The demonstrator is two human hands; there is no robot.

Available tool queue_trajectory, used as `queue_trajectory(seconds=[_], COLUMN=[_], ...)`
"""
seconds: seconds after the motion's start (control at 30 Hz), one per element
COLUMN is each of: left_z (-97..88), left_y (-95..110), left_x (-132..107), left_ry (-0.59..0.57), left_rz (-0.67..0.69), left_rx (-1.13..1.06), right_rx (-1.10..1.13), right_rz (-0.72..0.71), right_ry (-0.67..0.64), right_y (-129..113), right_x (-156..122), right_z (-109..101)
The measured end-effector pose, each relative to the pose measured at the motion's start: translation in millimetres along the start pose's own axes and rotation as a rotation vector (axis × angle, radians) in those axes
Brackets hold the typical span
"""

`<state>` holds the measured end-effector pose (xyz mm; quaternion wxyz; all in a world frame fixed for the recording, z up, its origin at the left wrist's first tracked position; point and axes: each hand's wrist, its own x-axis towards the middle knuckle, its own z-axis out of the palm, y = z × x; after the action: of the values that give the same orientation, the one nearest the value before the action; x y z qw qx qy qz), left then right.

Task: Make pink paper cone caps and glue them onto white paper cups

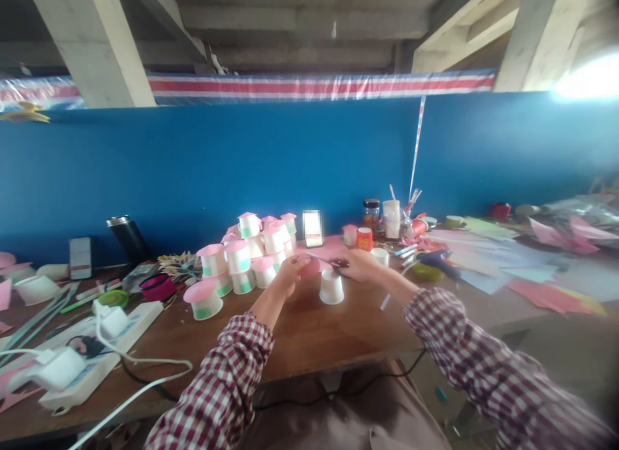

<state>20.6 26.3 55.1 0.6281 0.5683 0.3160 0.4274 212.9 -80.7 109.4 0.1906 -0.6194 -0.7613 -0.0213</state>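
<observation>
Holding a pink paper circle [310,269] in the left hand [290,274], pinched narrowly between thumb and fingers, just above the table [290,347] and between both hands. Gripping dark-handled scissors [342,265] in the right hand [361,265], curled around the handles, and pointing the blades leftward at the circle. Cannot tell whether blades and paper touch.

Just below, on the table, standing upside down with the narrow end up: one white cup [331,288]. Behind the hands, lying flat: a pink sheet [333,244]. Farther back, propped upright near the blue wall [290,153]: a small screen [313,229], blurred over.

To the left, near the left forearm, crowded and partly stacked: cups with pink tops and green patches [237,257]. To the right of the sheet: a red cup [364,239], then a jar with a black lid [371,213] and a stack of white cups [391,219]. Beyond the right hand, loosely spread: coloured papers [505,263].

At far left, on the same table: a white power strip [97,366] with plugged-in chargers [60,366], a magenta roll [158,287], a leaning black bottle [126,238] and an upright phone [80,258].
</observation>
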Motion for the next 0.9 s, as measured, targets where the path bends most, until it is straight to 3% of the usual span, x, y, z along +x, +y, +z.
queue_trajectory(seconds=[0.9], left_z=[-7.3], left_y=[4], left_x=[-2], left_ry=[-0.018], left_rz=[-0.02], left_rx=[-0.017], right_rx=[0.026], right_rz=[0.009], right_ry=[0.053], right_y=[8], right_x=[2], right_z=[-2])
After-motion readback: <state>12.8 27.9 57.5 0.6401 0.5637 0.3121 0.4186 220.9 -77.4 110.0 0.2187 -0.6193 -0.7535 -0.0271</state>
